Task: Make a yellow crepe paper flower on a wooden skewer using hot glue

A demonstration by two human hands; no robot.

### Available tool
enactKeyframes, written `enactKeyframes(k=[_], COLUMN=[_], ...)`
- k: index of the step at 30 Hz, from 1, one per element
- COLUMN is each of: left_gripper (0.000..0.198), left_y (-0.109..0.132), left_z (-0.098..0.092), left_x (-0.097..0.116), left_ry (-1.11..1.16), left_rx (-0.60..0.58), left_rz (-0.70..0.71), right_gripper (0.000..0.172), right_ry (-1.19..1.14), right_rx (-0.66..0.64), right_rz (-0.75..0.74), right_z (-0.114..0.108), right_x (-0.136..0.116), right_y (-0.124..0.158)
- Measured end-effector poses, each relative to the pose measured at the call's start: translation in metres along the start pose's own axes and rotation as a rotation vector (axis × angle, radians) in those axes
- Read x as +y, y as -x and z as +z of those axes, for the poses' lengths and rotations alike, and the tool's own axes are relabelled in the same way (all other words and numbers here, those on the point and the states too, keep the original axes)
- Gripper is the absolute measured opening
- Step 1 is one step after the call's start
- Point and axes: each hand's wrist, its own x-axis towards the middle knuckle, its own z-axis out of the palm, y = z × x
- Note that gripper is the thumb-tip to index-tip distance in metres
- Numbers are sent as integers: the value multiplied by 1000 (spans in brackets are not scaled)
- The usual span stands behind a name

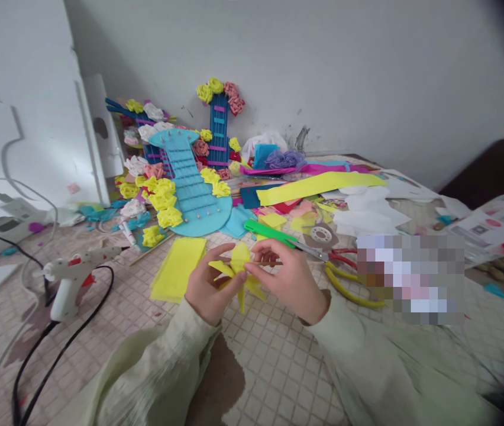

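Note:
Between my two hands is a yellow paper flower [240, 258] with several strip-like petals pointing outward, held a little above the tabletop. My left hand [211, 284] grips it from the left, thumb and fingers closed on its middle. From the right, my right hand [285, 275] pinches the flower near its centre with thumb and fingertips. A stack of yellow paper sheets [174, 272] lies just left of my left hand. Beyond my right hand rests a green-handled cutter [270, 232], close to scissors [318, 251]. My palms hide part of the petals.
A white glue gun [68, 284] stands at the left with its black cable looping forward. Yellow-handled pliers [354, 290] lie at the right. At the back lean a light blue guitar-shaped board [194, 189] and a dark blue one [219, 127], both with paper flowers.

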Motion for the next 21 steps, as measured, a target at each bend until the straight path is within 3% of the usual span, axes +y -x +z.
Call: enactKeyframes(k=[13,21], left_gripper=[35,39], left_y=[-2,-3], left_z=[-3,-3], left_x=[6,9], left_ry=[-72,-92], left_rx=[26,34], left_rz=[9,-34], right_gripper=[20,14], right_ry=[-61,-8], right_rx=[-186,-70], right_rz=[17,33], right_z=[-6,-1], right_x=[2,4], right_y=[-2,0])
